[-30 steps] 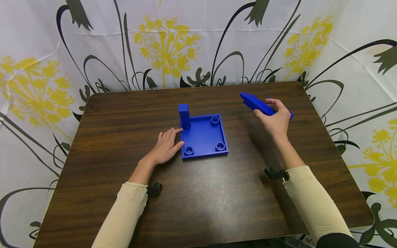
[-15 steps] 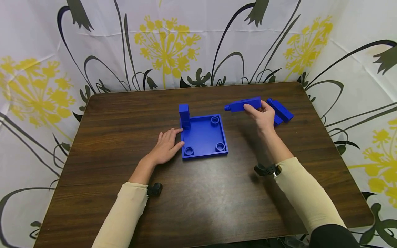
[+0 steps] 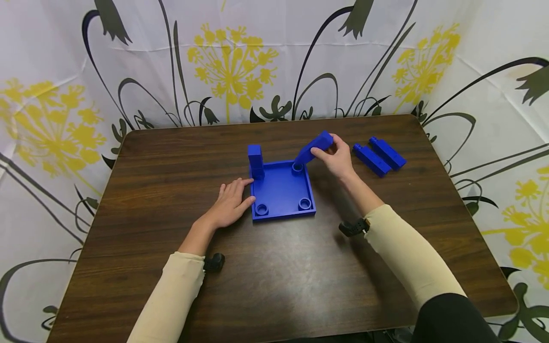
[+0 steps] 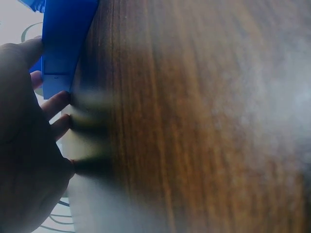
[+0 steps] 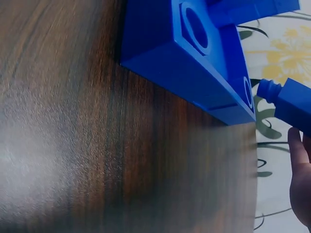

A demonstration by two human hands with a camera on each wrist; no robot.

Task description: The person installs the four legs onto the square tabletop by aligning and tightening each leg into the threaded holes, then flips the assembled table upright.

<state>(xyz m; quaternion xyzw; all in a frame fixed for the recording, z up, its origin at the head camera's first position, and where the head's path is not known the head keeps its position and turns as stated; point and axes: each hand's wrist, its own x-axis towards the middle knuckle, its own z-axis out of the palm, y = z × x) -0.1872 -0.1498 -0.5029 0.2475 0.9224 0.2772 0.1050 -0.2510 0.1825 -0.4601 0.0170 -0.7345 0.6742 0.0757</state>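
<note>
A blue square tabletop piece with a raised rim and round corner sockets lies on the table. One blue leg stands upright in its far-left corner. My left hand rests along the left side of the square piece, its fingers extended and touching the rim. With thumb and fingers, my right hand grips another blue leg. That leg is tilted, its threaded end just off the far-right socket in the right wrist view.
Two more blue legs, a nearer one and a farther one, lie side by side at the right. The dark wooden table ends at a flowered white curtain behind. Near sockets show their round openings.
My right hand has carried one leg leftward from the other legs and tilted its threaded end down to the far-right socket. My left hand and the square piece have stayed put.
</note>
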